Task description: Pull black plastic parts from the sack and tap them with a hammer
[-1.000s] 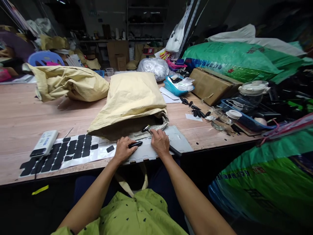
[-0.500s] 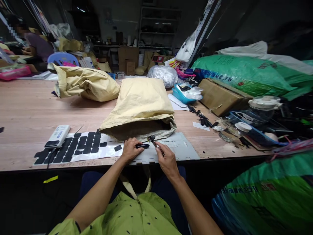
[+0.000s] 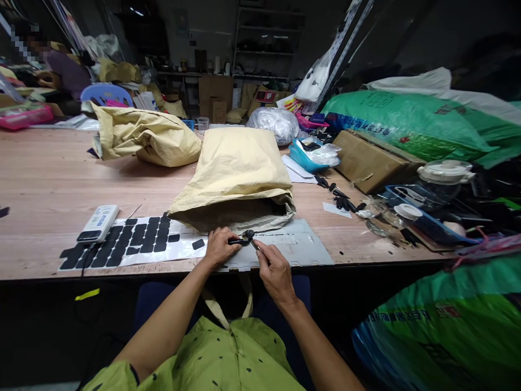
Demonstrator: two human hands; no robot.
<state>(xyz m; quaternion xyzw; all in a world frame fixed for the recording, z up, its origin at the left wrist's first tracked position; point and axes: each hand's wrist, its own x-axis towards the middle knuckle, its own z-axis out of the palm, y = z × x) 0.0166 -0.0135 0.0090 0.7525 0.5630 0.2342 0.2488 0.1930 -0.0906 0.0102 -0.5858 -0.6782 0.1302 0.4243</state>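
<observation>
My left hand (image 3: pixel 218 247) is closed on a small black part (image 3: pixel 236 241) over a grey metal plate (image 3: pixel 301 248) at the table's front edge. My right hand (image 3: pixel 273 267) grips a slim tool (image 3: pixel 251 238) whose round dark head touches the end of that part. Just behind my hands lies an open tan sack (image 3: pixel 238 179) with its mouth facing me. Left of my hands a white sheet (image 3: pixel 130 245) carries several black pads, one loose pad (image 3: pixel 198 244) lying close to my left hand.
A white remote-like device (image 3: pixel 99 222) rests on the sheet's left end. A second tan sack (image 3: pixel 142 136) lies further back. Right side: cardboard box (image 3: pixel 370 160), blue trays, small black parts (image 3: pixel 340 198), glass lidded pot (image 3: pixel 445 175), green sacks (image 3: pixel 407 122). A person sits far left.
My right hand has lifted off the plate and drawn back toward me, bringing the tool's head to the black part in my left hand. The view has shifted slightly.
</observation>
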